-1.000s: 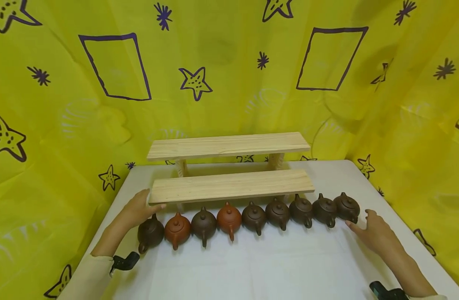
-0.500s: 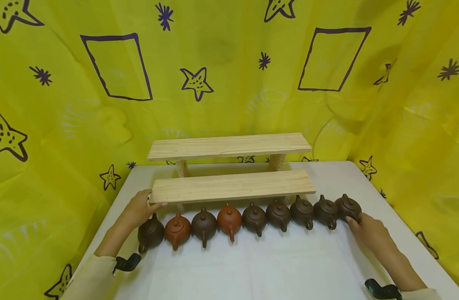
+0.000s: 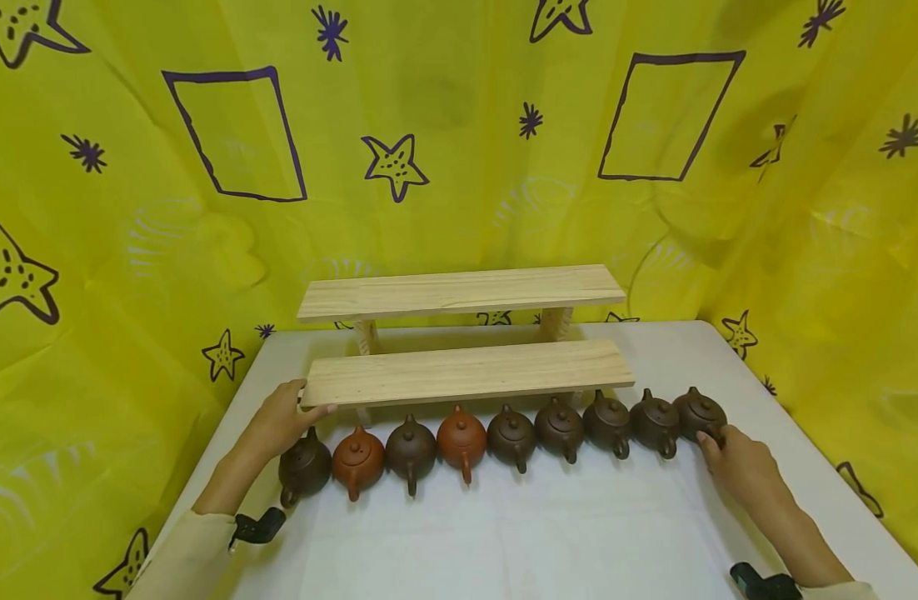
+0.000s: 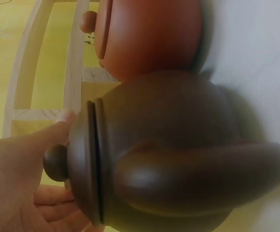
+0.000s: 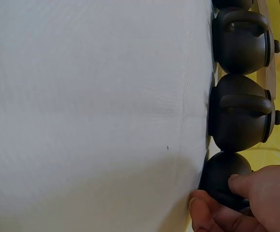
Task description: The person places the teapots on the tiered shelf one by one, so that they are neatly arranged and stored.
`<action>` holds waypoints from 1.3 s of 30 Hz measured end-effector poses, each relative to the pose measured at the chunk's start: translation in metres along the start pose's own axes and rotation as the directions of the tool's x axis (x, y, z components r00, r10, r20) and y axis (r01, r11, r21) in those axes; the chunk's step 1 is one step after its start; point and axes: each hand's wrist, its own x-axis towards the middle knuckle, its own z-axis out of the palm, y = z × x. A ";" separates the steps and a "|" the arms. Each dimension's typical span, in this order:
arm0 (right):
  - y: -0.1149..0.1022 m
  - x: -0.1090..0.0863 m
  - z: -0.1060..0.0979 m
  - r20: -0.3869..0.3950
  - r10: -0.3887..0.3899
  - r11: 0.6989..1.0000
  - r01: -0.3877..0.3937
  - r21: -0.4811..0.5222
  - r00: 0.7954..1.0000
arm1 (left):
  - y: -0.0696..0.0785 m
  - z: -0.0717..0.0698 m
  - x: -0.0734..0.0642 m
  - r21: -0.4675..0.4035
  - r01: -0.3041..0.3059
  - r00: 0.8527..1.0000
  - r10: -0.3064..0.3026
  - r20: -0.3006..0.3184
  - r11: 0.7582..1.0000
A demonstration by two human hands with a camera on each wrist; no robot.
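Spread wide here, with the left forearm (image 3: pixel 227 483) and the right forearm (image 3: pixel 807 542) slanting forward and inward from 2 sides! Presenting the left hand (image 3: pixel 279 417) a touch farther forward, with the thumb (image 3: pixel 320 412) stretched well away from the fingers. And pinching with the right hand (image 3: pixel 742 467), with the thumb set opposite bent fingers (image 5: pixel 200 212), low down!

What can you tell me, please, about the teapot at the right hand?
The teapot is dark brown and round-bodied, with a matte, clay-looking surface. Its knobbed lid is on, and its short spout points away from the person. It stands upright on the white table, at the right end of the row, apparently touching the neighbouring dark teapot. The right hand grips it on the handle side, hiding most of the handle.
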 end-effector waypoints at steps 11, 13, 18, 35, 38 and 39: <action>-0.005 -0.002 0.003 -0.119 -0.030 0.999 0.032 0.012 0.992 | 0.000 0.001 -0.001 0.008 0.037 0.999 -0.037 -0.002 0.999; -0.004 -0.003 0.001 -0.114 -0.034 0.999 0.037 0.027 0.993 | 0.000 0.001 -0.001 0.010 0.038 0.999 -0.038 -0.003 0.999; -0.005 -0.001 -0.001 -0.161 -0.064 0.996 0.072 0.047 0.985 | 0.000 0.000 -0.003 0.014 0.046 0.999 -0.046 -0.010 0.999; -0.065 0.041 -0.064 -0.273 -0.108 0.987 0.135 0.083 0.956 | 0.000 0.003 -0.001 0.025 0.048 0.999 -0.048 -0.018 0.999; -0.084 0.054 -0.078 -0.289 -0.135 0.983 0.164 0.078 0.948 | 0.001 0.003 -0.001 0.023 0.049 0.999 -0.048 -0.018 0.999; -0.090 0.058 -0.082 -0.288 -0.137 0.983 0.167 0.082 0.948 | 0.001 0.003 -0.001 0.023 0.048 0.999 -0.047 -0.018 0.999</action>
